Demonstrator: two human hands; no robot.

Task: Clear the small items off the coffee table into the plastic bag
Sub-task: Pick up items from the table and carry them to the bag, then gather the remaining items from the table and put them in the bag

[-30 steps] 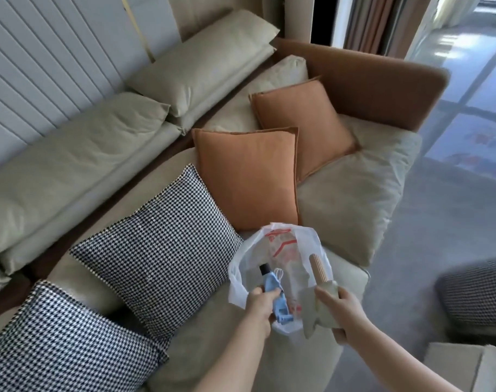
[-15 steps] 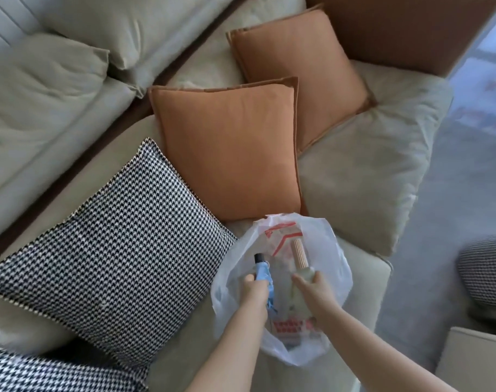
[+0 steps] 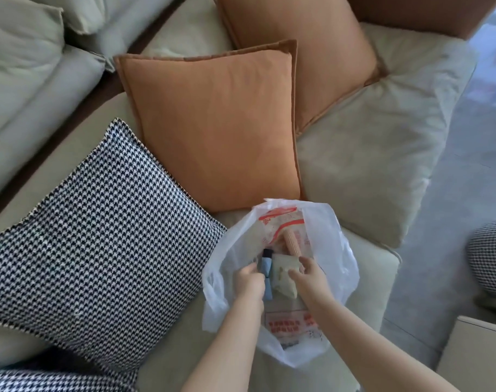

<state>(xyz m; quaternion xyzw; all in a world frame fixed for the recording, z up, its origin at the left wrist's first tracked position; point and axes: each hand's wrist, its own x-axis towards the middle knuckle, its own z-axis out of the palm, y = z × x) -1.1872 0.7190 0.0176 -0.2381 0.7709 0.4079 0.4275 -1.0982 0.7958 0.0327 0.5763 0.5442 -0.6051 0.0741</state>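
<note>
Cushions crowd the sofa (image 3: pixel 368 154): a houndstooth one (image 3: pixel 99 236) lies left of the bag (image 3: pixel 334 250), its corner touching the bag's left wall, and an orange cushion (image 3: pixel 212 131) sits just behind the bag, overlapping a second orange cushion (image 3: pixel 320 58) farther back. Grey floor (image 3: pixel 450 222) runs along the right, with another houndstooth piece (image 3: pixel 489 256) at the right edge.

The bag is thin white plastic with red print, standing open on the sofa seat near its front edge, its mouth spread wide. Both hands reach down into it. The left hand (image 3: pixel 249 281) is curled around a light blue item (image 3: pixel 267 274) with a black top, held upright inside the bag. Just beside it, the right hand (image 3: pixel 306 275) grips a pale packet (image 3: pixel 285 274), thumb and fingers closed on its right side; packet and blue item touch. A ribbed wooden cylinder (image 3: pixel 292 243) rises tilted behind the packet, its lower end hidden by it. What lies at the bag's bottom cannot be made out beyond red print.
</note>
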